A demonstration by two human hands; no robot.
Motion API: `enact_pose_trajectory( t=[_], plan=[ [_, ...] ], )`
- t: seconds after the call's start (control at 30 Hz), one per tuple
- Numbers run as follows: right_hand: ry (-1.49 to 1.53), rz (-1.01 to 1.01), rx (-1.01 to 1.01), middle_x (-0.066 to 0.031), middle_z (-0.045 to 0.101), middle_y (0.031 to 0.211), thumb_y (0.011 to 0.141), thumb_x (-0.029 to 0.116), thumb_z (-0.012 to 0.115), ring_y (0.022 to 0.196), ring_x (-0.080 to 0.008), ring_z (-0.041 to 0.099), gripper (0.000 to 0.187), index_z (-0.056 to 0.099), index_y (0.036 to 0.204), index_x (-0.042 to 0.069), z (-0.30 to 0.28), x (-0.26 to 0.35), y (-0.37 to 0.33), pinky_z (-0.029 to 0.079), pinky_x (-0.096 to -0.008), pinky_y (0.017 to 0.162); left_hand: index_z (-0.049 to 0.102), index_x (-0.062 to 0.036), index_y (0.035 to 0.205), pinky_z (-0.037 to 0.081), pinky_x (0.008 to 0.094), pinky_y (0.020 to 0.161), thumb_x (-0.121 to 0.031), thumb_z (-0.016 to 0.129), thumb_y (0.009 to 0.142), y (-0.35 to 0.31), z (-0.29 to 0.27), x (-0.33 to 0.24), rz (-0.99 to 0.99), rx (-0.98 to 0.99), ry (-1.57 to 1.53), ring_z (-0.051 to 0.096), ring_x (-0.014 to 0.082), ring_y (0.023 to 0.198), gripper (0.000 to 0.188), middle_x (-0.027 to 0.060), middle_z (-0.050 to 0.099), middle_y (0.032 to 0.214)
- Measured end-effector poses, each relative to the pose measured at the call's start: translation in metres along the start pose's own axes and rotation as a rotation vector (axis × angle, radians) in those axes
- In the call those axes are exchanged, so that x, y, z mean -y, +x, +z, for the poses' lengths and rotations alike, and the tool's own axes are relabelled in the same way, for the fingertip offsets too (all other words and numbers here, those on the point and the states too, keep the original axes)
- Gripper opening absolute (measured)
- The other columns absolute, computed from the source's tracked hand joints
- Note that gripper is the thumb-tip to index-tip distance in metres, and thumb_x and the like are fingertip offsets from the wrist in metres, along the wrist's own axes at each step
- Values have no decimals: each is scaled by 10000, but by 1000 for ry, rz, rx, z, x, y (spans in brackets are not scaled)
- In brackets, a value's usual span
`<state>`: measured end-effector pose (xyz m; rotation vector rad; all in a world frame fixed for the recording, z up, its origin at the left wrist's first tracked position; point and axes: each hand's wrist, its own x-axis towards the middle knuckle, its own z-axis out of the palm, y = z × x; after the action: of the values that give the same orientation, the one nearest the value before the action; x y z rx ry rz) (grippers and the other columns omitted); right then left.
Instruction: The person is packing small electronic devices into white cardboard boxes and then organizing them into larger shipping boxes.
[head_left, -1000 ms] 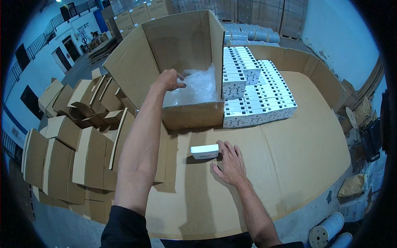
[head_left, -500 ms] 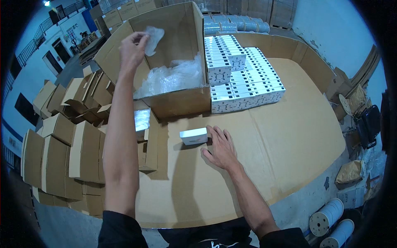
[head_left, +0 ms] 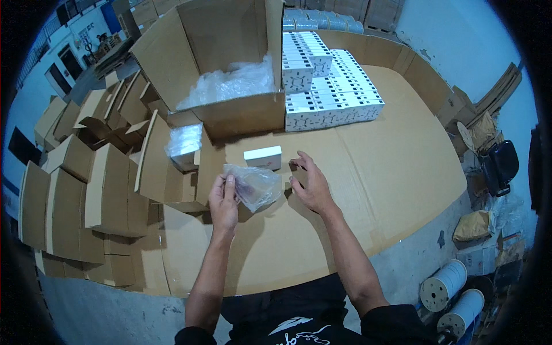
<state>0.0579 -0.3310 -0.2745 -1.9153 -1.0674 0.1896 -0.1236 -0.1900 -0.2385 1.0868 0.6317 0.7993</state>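
Clear plastic bag [head_left: 260, 188]: creases and glare make its mouth hard to make out; the part under the fingers is hidden.
Large carton [head_left: 247, 119]: its back wall is cut off by the upper edge, and its floor is hidden under a heap of crumpled clear plastic [head_left: 233, 83].
Small open carton [head_left: 154, 158]: holds wrapped pieces [head_left: 185, 139] at its far end; glare hides how many.
White box [head_left: 263, 156]: flat, oblong, plain on top, with a mark on its near face too small to make out. It stands on the cardboard-covered bench [head_left: 362, 190], in front of the large carton; the bag covers part of its lower edge from this view, and whether they touch cannot be told.
Bag's look: thin, see-through, wrinkled, hanging loosely toward the right.
Left hand [head_left: 223, 201]: thumb and fingers pinch the bag's left side.
Right hand [head_left: 313, 188]: thumb and fingers spread, holding nothing, just right of the white box; the two hands are apart.
Since half a second ago: the left hand has come down with the bag from above the large carton; the right hand, then at the box's end, has moved slightly off it; more of the small open carton shows.
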Motion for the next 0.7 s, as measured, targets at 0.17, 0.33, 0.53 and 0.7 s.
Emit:
enact_pose_trajectory(
  t=[0.17, 0.33, 0.53, 0.7],
  plan=[
    [243, 132, -91, -171, 701, 1133, 906, 97, 625, 1093, -297, 670, 497, 468, 1369, 10, -4, 4, -14, 522, -404, 962, 594, -79, 1087, 444, 215, 693, -238, 489, 1095, 4, -11, 31, -119, 120, 5, 501, 33, 777, 190, -48, 553, 893],
    [439, 155, 116, -121, 725, 1035, 947, 134, 653, 989, -203, 684, 391, 546, 1296, -5, -3, 25, -26, 545, -355, 884, 624, -55, 1065, 413, 222, 668, -243, 522, 1085, 13, -21, 33, -145, 163, 101, 476, 38, 749, 214, -59, 544, 845],
    [532, 122, 225, -64, 703, 952, 928, 144, 731, 865, -120, 645, 323, 624, 1194, -5, 11, 33, -27, 536, -301, 779, 662, -24, 1083, 438, 234, 680, -230, 557, 1066, 11, -18, 35, -13, 311, 363, 506, 51, 758, 233, -40, 585, 867],
    [645, 254, 366, 0, 654, 915, 954, 122, 712, 823, -72, 607, 213, 640, 1115, 2, 8, 26, -24, 521, -275, 730, 641, -27, 1105, 464, 235, 682, -213, 551, 1065, 9, -19, 33, -6, 235, 332, 540, 61, 778, 211, -17, 606, 919]
  ],
)
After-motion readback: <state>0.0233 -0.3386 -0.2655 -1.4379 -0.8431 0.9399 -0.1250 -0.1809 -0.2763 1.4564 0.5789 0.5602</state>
